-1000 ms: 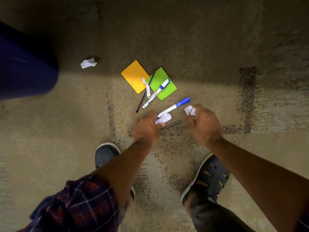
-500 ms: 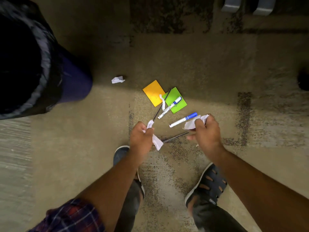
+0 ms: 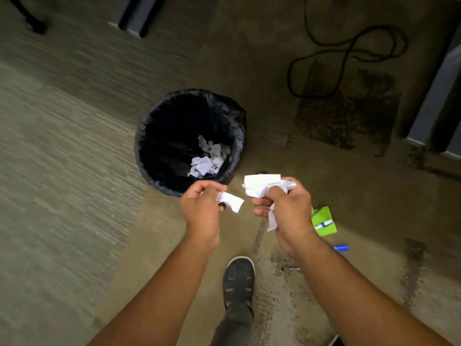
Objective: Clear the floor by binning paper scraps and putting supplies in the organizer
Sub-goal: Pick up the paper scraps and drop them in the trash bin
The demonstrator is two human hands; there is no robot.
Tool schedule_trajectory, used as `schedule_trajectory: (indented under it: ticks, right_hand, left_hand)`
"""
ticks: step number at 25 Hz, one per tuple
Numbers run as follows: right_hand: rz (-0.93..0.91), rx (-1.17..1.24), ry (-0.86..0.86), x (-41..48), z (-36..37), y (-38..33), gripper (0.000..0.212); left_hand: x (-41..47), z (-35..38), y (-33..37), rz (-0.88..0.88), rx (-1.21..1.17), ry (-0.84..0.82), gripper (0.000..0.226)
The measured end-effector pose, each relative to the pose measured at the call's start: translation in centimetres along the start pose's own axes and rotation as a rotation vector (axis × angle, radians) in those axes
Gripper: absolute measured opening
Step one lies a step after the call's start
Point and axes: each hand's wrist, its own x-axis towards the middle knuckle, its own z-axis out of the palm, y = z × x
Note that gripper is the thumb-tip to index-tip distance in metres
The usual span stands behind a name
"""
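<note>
A round bin with a black liner (image 3: pixel 149 136) stands on the carpet ahead, white paper scraps (image 3: pixel 207 161) lying at its bottom. My left hand (image 3: pixel 199 211) grips a white paper scrap (image 3: pixel 230 201) just in front of the bin's near rim. My right hand (image 3: pixel 287 208) holds a bunch of crumpled white scraps (image 3: pixel 262 184) to the right of the bin. Behind my right wrist lie a green sticky-note pad (image 3: pixel 324 221) with a marker (image 3: pixel 324 224) on it, and the blue cap of a second marker (image 3: pixel 341 247). No organizer is in view.
A black cable (image 3: pixel 344 51) loops on the floor at the back right. Dark furniture legs (image 3: pixel 139 16) stand at the back, a grey panel (image 3: pixel 434 101) at the right. My sandalled foot (image 3: pixel 239 280) is between my arms. A thin black stick (image 3: pixel 290 269) shows beside my right forearm.
Both hands rose from the floor with paper scraps in them. The view swung left, so the bin is now in the middle and the pads and markers sit at the right.
</note>
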Motion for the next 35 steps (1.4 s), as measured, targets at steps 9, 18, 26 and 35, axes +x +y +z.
schedule_trajectory:
  ticks: [9, 18, 26, 35]
  right_hand:
    - [0.223, -0.062, -0.012, 1.7, 14.2, -2.2, 0.010]
    - [0.321, 0.022, -0.034, 2.9, 15.2, -3.8, 0.004]
    - [0.127, -0.108, 0.045, 2.5, 8.1, -5.4, 0.022]
    - [0.003, -0.386, 0.216, 7.8, -6.9, 0.9, 0.021]
  left_hand:
    - [9.1, -4.1, 7.5, -0.291, -0.151, 0.165, 0.015]
    - [11.5, -6.0, 7.5, -0.355, -0.268, 0.184, 0.015]
    - [6.6, -3.6, 7.8, 0.104, -0.014, 0.115, 0.014]
    - [2.4, 3.1, -7.7, 0.229, 0.530, -0.287, 0.017]
